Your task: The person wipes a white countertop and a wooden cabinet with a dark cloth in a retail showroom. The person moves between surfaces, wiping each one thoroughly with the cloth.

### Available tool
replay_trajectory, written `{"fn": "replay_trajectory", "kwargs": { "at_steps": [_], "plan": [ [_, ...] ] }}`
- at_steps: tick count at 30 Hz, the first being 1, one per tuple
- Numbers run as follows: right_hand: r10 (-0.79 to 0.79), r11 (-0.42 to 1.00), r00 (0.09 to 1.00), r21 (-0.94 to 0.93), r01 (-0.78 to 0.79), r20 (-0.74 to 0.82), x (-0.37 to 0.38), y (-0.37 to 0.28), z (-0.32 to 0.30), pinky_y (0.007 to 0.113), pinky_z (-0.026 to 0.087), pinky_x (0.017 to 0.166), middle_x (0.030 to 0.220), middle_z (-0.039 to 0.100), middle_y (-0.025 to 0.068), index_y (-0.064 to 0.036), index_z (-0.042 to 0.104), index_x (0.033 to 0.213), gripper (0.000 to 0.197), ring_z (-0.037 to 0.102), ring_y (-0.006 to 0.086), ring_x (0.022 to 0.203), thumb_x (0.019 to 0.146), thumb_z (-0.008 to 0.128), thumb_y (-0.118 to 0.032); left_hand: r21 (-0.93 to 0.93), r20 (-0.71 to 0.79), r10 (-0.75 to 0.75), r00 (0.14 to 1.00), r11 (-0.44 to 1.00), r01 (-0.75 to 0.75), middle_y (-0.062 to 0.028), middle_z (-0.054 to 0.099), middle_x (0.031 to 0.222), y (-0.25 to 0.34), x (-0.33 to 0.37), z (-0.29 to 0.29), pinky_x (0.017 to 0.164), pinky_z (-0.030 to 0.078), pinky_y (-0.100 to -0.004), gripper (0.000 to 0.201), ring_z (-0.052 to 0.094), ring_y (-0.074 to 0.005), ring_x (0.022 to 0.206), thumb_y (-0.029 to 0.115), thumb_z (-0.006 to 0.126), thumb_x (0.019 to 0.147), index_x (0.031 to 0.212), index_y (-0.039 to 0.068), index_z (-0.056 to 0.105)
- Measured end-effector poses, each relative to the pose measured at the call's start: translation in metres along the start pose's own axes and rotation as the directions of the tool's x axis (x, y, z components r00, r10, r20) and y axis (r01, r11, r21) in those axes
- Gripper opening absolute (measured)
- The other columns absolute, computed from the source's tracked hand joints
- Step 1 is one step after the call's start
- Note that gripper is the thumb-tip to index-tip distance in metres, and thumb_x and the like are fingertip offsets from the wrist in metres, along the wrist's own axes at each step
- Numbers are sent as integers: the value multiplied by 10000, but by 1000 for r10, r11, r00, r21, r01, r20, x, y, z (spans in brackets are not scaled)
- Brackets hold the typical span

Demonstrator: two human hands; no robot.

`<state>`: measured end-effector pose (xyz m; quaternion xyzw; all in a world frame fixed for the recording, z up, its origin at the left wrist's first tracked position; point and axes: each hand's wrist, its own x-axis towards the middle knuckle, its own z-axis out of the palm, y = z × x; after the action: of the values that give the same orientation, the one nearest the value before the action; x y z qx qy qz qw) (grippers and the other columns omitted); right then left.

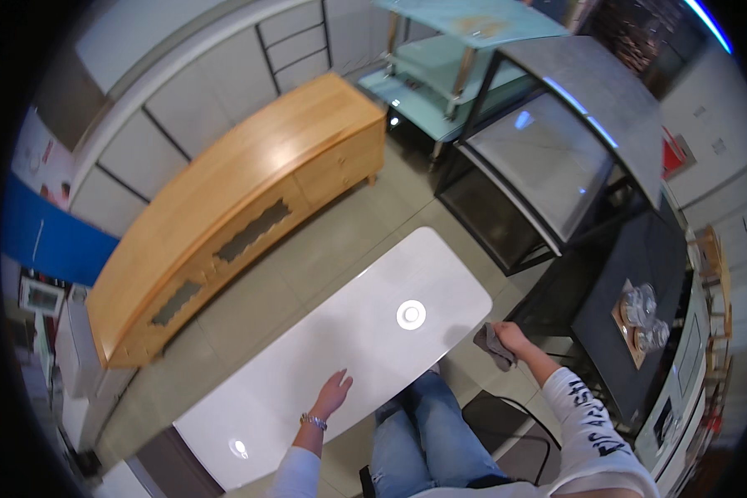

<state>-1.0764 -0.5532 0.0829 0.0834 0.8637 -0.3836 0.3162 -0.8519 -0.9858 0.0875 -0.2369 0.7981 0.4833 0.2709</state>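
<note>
A long white glossy table with rounded corners stretches in front of me. My right hand is closed around a crumpled grey cloth, held just off the table's right end. Over the near edge of the tabletop is my left hand, its fingers stretched out and holding nothing. Whether it touches the surface I cannot tell. A round bright ring, which looks like a lamp's reflection, shows on the white top between the two hands.
Beyond the table stands a long wooden sideboard. A tiered glass table and a black-framed grey table are at the far right. On a dark table to the right, glassware rests on a wooden tray. A dark chair is beside my legs.
</note>
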Motion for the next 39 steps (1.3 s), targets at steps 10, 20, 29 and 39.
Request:
{"fn": "replay_trajectory", "kwargs": {
  "at_steps": [10,20,29,39],
  "plan": [
    [-31,940,951,315,132,-308,-205,-86,-192,306,386,560,588,520,-15,-2,589,636,459,426,90,564,937,555,-347,-131,43,57,997,990,-51,-208,519,1334,73,-101,25,1062,351,-348,490,467,-300,1274,323,500,948,1332,18,494],
    [-39,821,898,499,279,-438,-184,-43,-347,269,442,779,967,626,36,4,590,1052,415,532,102,885,934,574,-393,-104,-27,48,998,993,-51,-180,553,1307,198,-66,73,1043,367,-320,477,499,-250,1243,309,515,943,1300,-7,520],
    [-474,844,670,-77,531,-571,-74,-100,-502,302,466,801,952,653,123,-10,571,1110,374,608,183,884,882,650,-295,-132,-73,284,956,947,-292,-166,562,1300,421,-28,170,1043,367,-323,426,509,-249,1231,276,484,963,1293,11,534],
    [-719,618,611,-705,346,-331,61,-120,-495,514,420,952,1406,448,105,-129,487,1336,437,416,295,1296,924,523,-273,-65,-203,107,973,990,-122,-172,601,1240,384,-39,178,1011,402,-321,406,554,-252,1172,280,495,957,1258,16,567]
  ]
}}
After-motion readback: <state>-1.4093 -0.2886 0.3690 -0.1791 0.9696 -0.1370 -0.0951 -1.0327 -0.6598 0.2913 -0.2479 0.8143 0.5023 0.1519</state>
